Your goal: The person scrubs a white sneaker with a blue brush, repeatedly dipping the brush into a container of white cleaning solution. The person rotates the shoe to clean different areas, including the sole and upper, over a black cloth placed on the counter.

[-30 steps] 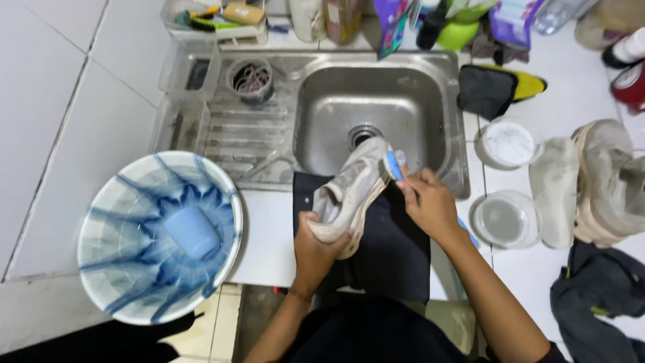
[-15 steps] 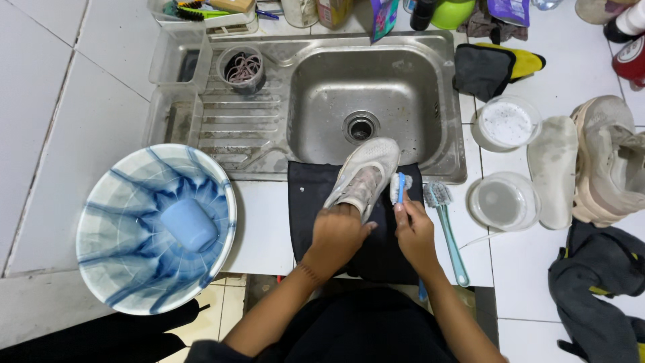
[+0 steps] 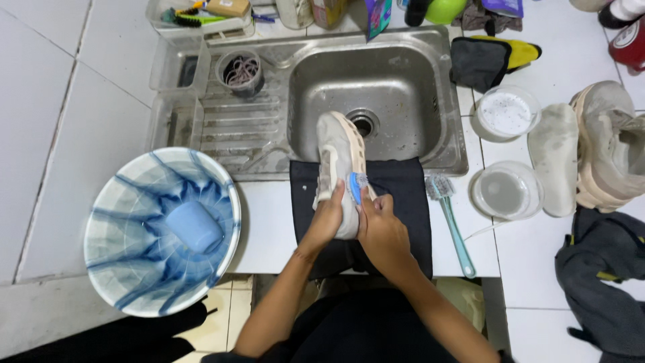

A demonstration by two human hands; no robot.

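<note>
— Beige mesh shoe [image 3: 339, 171], that's what the left hand [image 3: 327, 218] has: its grip is wrapped shut around the heel end, toe pointing to twelve o'clock over the sink [image 3: 403, 144] rim.

— And the right hand [image 3: 381, 225]?

— Its grip is closed on a small blue brush [image 3: 355, 187], bristles against the shoe's side at three o'clock. I'd judge short strokes along the sole edge work best, with the left hand keeping the heel pressed onto the dark cloth [image 3: 403, 202] so the shoe can't roll.

— Anything nearby?

— A teal brush [image 3: 450, 218] lies on the bench at three o'clock; a blue-streaked basin [image 3: 127, 202] sits at nine o'clock, and another shoe [image 3: 608, 144] waits well apart at two.
</note>
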